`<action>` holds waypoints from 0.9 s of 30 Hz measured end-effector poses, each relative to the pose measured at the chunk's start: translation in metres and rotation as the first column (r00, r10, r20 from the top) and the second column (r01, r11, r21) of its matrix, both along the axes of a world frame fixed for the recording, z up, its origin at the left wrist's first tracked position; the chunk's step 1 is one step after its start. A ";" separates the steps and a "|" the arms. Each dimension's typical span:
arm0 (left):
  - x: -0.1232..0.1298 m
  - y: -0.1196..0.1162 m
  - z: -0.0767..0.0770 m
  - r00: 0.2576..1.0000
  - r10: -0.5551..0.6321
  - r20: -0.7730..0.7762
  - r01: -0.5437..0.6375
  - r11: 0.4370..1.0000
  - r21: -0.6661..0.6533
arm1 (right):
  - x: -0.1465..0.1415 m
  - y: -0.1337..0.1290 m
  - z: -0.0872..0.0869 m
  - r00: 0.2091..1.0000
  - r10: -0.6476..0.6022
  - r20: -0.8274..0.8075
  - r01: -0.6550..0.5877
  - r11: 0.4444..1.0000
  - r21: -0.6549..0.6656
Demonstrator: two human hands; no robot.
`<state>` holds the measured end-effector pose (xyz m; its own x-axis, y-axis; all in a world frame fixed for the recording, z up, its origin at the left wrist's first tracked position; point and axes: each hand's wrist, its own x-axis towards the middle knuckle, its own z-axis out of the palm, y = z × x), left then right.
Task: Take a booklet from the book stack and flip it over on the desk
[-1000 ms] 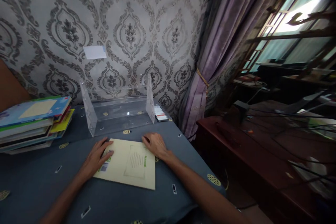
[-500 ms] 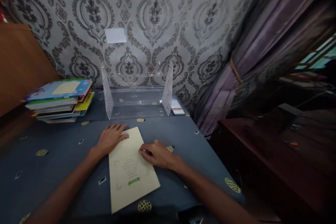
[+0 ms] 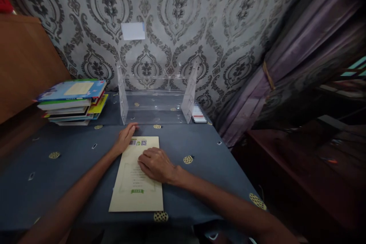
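One cream booklet [image 3: 137, 175] flat on blue tablecloth [image 3: 65, 160] near front edge, long axis running from you toward wall, printed top end away. Your right hand [image 3: 156, 166] presses flat on it, fingers spread; left hand [image 3: 126, 139] open, touching far-left corner. Clear acrylic rack [image 3: 156, 99] behind holds nothing; book stack [image 3: 73, 101] left. Shelving not yet started, by my judgement.

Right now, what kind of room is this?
Probably a room in a home, used for study: patterned wallpaper, a purple curtain, and a table with stacked books and a clear rack.

Book stack [image 3: 73, 101] left, acrylic rack [image 3: 157, 97] ctr, curtain [image 3: 286, 65] right.
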<state>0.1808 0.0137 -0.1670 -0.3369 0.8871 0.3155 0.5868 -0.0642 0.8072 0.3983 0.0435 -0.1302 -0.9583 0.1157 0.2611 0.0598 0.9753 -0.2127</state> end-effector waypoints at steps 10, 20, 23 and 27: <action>-0.014 0.002 -0.001 0.904 0.008 0.427 -0.038 0.997 0.062 | -0.072 0.002 -0.007 0.990 0.144 -0.005 -0.144 0.990 0.015; -0.001 -0.006 0.004 0.995 -0.042 0.090 0.044 0.999 -0.022 | -0.053 0.024 -0.019 0.999 -0.020 0.033 0.025 0.986 -0.166; 0.003 -0.008 0.005 0.995 -0.061 -0.072 0.058 0.997 -0.052 | -0.042 0.034 -0.025 0.998 -0.062 0.025 0.065 0.982 -0.176; 0.008 -0.009 0.009 0.965 -0.087 -0.248 0.075 0.996 -0.058 | -0.021 0.049 -0.035 0.992 -0.121 0.040 0.127 0.974 -0.190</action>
